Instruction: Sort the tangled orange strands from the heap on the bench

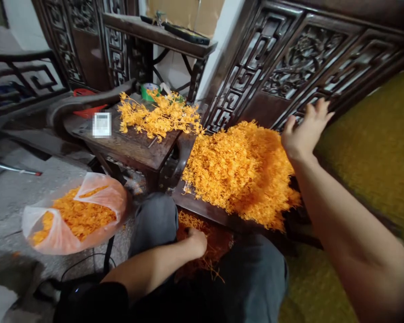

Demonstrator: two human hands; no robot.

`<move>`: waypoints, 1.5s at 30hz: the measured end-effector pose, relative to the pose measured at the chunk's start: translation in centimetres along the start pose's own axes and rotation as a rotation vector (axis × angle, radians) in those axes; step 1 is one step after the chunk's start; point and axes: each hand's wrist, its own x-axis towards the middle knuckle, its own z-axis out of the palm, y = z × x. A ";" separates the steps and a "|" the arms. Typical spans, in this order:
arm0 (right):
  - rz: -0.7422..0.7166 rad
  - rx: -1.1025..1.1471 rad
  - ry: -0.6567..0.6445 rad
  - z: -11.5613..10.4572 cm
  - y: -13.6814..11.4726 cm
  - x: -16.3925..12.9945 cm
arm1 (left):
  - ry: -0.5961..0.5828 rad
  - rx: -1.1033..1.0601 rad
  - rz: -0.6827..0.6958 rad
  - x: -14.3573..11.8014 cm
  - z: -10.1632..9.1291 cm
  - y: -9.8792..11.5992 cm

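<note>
- The right hand (306,130) is raised beside the far right edge of the orange heap (237,170), fingers spread apart and nothing held in them.
- The left hand (197,243) reaches down between the knees (156,215), over a red container (222,240) with orange strands in it. Its fingers are hidden in shadow, so I cannot tell whether that grip is together or clamped on some strands.
- The orange heap sits piled on a dark wooden seat (208,211) directly before the person, probably because there both hands can reach it without much leaning.
- The red container is low between the legs, just under the front edge of the seat; that spot seems chosen to keep it close below the heap.
- A looser orange bunch (158,116) lies on the table (131,148) to the left, apparently kept separate from the main pile, though its end nearly meets it.
- A plastic bag (65,226) stands on the floor (16,188) at the left, its mouth gaping over more orange pieces (84,211); its walls likely keep these from scattering.
</note>
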 end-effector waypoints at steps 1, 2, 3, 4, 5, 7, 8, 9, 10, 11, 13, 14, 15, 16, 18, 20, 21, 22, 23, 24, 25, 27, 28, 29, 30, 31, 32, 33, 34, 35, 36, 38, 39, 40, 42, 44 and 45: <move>-0.111 -0.059 0.051 0.1 -2.1 0.3 | -0.008 0.044 -0.036 0.1 -0.4 0.2; -0.258 -0.065 -0.024 0.6 -4.7 0.4 | -0.019 0.100 -0.072 0.1 -1.0 0.4; -0.360 -0.021 -0.085 1.5 -7.6 0.3 | -0.029 0.155 -0.097 0.1 -1.8 0.5; -0.424 0.005 -0.126 2.9 -10.6 0.0 | -0.030 0.188 -0.098 -0.2 -2.7 0.6; -0.485 0.021 -0.201 4.6 -13.6 -0.3 | -0.028 0.211 -0.087 -0.6 -3.8 0.6; -0.622 0.011 -0.447 8.7 -19.0 -0.8 | -0.024 0.229 -0.043 -2.0 -6.2 0.7; -0.626 -0.018 -0.548 10.7 -21.2 -1.0 | -0.020 0.229 -0.016 -3.1 -7.6 0.8; -0.590 -0.036 -0.634 12.4 -23.0 -1.0 | -0.007 0.216 0.019 -4.4 -9.1 0.9; -0.555 -0.042 -0.698 13.9 -24.3 -0.8 | 0.014 0.194 0.061 -5.8 -10.8 1.2; -0.519 -0.038 -0.727 14.9 -25.3 -0.4 | 0.058 0.160 0.109 -7.4 -12.5 1.5; -0.471 0.007 -0.716 16.0 -26.5 0.8 | 0.205 0.020 0.218 -10.6 -16.2 2.3; -0.433 0.066 -0.675 16.1 -26.8 1.6 | 0.275 -0.041 0.243 -12.0 -18.2 2.8; -0.379 0.137 -0.624 16.0 -27.2 2.5 | 0.368 -0.081 0.258 -13.2 -20.1 3.3; -0.319 0.206 -0.572 15.9 -27.5 3.4 | 0.479 -0.112 0.256 -14.0 -22.0 3.7; -0.220 0.311 -0.489 15.5 -28.2 5.1 | 0.726 -0.139 0.220 -14.6 -25.7 4.3; -0.133 0.396 -0.480 15.1 -29.1 6.5 | 0.921 -0.084 0.167 -13.7 -29.1 4.2; -0.074 0.462 -0.494 15.0 -29.5 7.1 | 1.016 -0.029 0.133 -13.0 -30.8 3.8; -0.013 0.538 -0.508 14.8 -29.8 7.5 | 1.118 0.038 0.086 -12.0 -32.6 3.2; 0.035 0.609 -0.516 14.7 -30.1 8.0 | 1.232 0.112 0.024 -11.0 -34.3 2.4; 0.059 0.659 -0.512 14.4 -30.3 8.3 | 1.336 0.178 -0.050 -10.0 -36.0 1.4; 0.057 0.674 -0.506 14.1 -30.4 8.7 | 1.390 0.232 -0.122 -9.0 -37.6 0.2; 0.023 0.637 -0.483 13.1 -30.5 9.3 | 1.337 0.294 -0.234 -7.4 -40.7 -2.2; 0.002 0.586 -0.468 12.6 -30.4 9.4 | 1.256 0.295 -0.262 -6.8 -42.0 -3.4; -0.020 0.512 -0.449 12.0 -30.4 9.5 | 1.200 0.294 -0.261 -6.3 -43.2 -4.3; -0.049 0.415 -0.415 11.4 -30.3 9.3 | 1.179 0.303 -0.225 -5.9 -44.3 -5.1; -0.093 0.300 -0.370 10.9 -30.2 9.1 | 1.177 0.318 -0.176 -5.7 -45.3 -5.6; -0.155 0.184 -0.323 10.6 -30.2 8.6 | 1.195 0.339 -0.117 -5.5 -46.2 -5.8; -0.237 0.083 -0.292 10.5 -30.1 8.1 | 1.220 0.364 -0.053 -5.4 -47.0 -5.8; -0.329 0.014 -0.280 10.6 -30.2 7.6 | 1.238 0.385 0.009 -5.4 -47.6 -5.7; -0.414 -0.019 -0.293 10.9 -30.3 7.1 | 1.251 0.401 0.070 -5.3 -48.2 -5.5; -0.479 -0.023 -0.332 11.4 -30.4 6.8 | 1.257 0.407 0.131 -5.3 -48.7 -5.2; -0.508 0.027 -0.418 12.5 -30.7 6.6 | 1.262 0.389 0.245 -5.3 -49.3 -4.8; -0.476 0.066 -0.437 13.0 -30.9 6.8 | 1.264 0.364 0.289 -5.3 -49.4 -4.8; -0.429 0.111 -0.438 13.3 -31.1 7.1 | 1.261 0.331 0.321 -5.4 -49.3 -4.8; -0.339 0.224 -0.388 13.2 -31.5 7.9 | 1.237 0.250 0.345 -5.3 -49.0 -5.3; -0.254 0.344 -0.308 12.5 -31.9 8.6 | 1.200 0.177 0.312 -5.0 -48.3 -6.1; -0.218 0.391 -0.266 11.9 -32.1 8.8 | 1.187 0.150 0.274 -4.8 -47.9 -6.5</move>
